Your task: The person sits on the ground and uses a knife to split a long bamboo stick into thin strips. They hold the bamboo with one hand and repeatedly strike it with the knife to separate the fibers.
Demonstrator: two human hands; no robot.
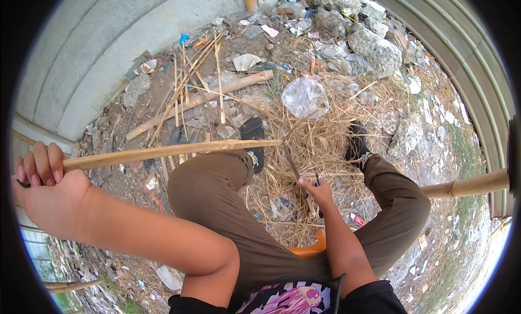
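Note:
At the far left, my left hand (48, 170) is closed round one end of a long pale bamboo strip (179, 150). The strip runs across above my bent left knee, its other end near the middle. My right hand (320, 193), low between my legs, grips a knife with a long dark blade (291, 161). The blade points up and left, its tip at or close to the strip's free end; whether they touch I cannot tell. A small dark blue piece shows beside the right-hand fingers. Thin curled shavings (309, 146) lie beneath the blade.
Several split bamboo strips (221, 86) lie over a thick bamboo pole (201, 104) beyond my left foot. A clear plastic bag (305, 98) sits between my feet, farther off. Concrete chunks (374, 48) stand at the back right. Grey panels (130, 43) and corrugated metal (461, 59) border the littered ground.

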